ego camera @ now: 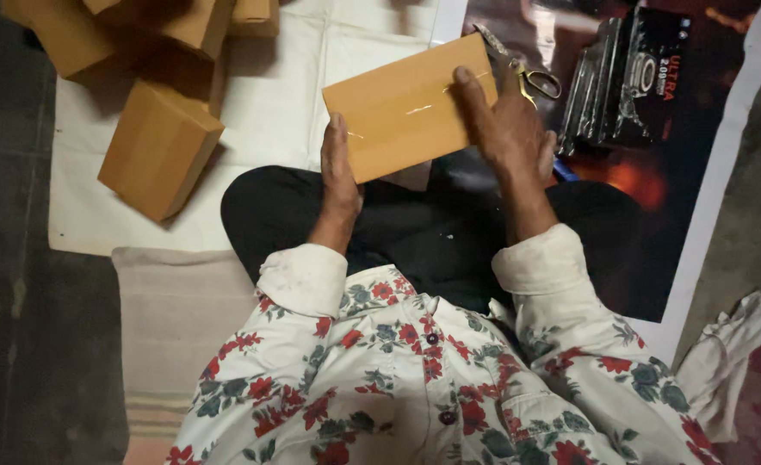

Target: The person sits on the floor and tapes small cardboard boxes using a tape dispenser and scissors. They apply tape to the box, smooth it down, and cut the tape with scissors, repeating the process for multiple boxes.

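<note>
Head view, person seated cross-legged on the floor; a flat tan box [408, 108], sealed with clear tape, is held tilted above the lap, between both hands; left hand [340, 172] closed on the box's lower left edge, thumb lying up along that side; right hand [505, 125] spread over the right end, thumb pressed on the top face, fingers hidden behind; scissors [531, 76] with yellow handles lie just beyond the right hand on a dark printed sheet [656, 224]; a stack of black packs [626, 82] rests on that sheet, to the right; more tan boxes [158, 148] lie on the white sheet [269, 103] to the left, well apart from the held box; a crumpled cloth [729, 353] at lower right.
</note>
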